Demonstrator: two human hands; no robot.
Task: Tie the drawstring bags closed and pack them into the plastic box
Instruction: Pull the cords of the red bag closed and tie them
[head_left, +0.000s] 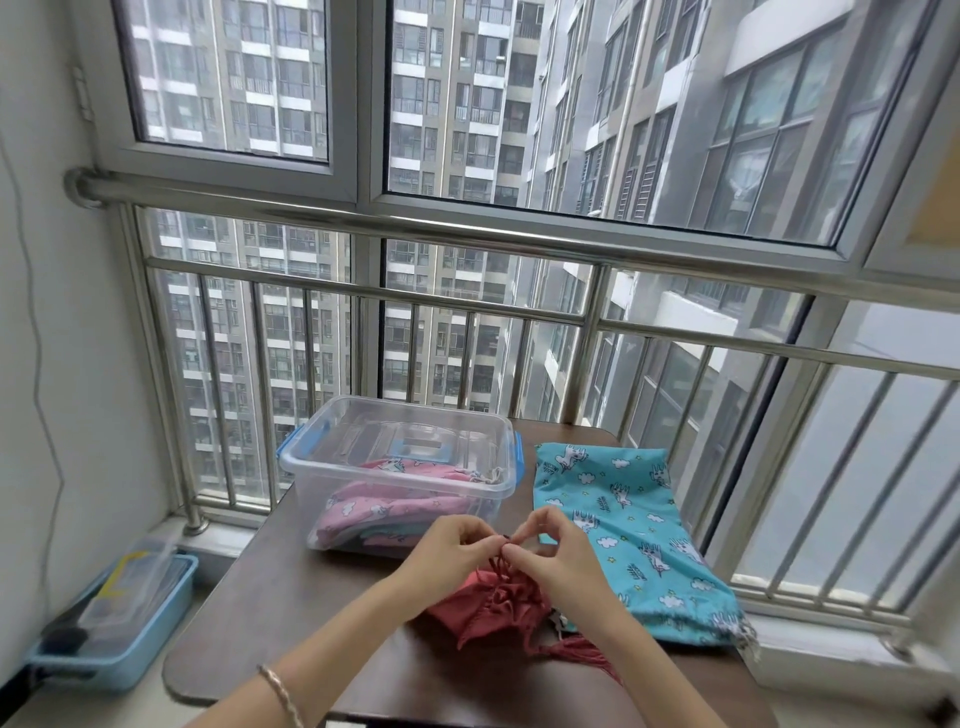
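**Both hands pinching the cord above the red bag**

From my remote seat I see the dark brown table (291, 597) under everything, set against a metal balcony railing (467, 306).

The flat turquoise unicorn-print drawstring bag (634, 525) lies to the right of the grip and stretches away beyond it. Its near left edge is just beside the right hand (556, 556).

The clear plastic box with blue latches (363, 470) stands open-topped straight beyond the grip and a little to its left, close to the knuckles. Inside it are the pink unicorn-print bags (379, 512), folded on its floor. I cannot tell how many there are.

Well to the left of the grip and lower than the table sits a light blue plastic tray (130, 623).

The small red cloth drawstring bag (488, 605) rests on the table directly below the grip, its mouth gathered into pleats and pointing up at the fingers. A red tassel (582, 649) trails from it under the right wrist.

The left hand (447, 551) and the right hand meet fingertip to fingertip. Each grip is nearly closed, thumb and forefinger nipping the thin dark red cord (500, 564) that rises from the bag's mouth. The other fingers of the right hand arch upward.

A thin silver bracelet (280, 693) circles the left wrist.
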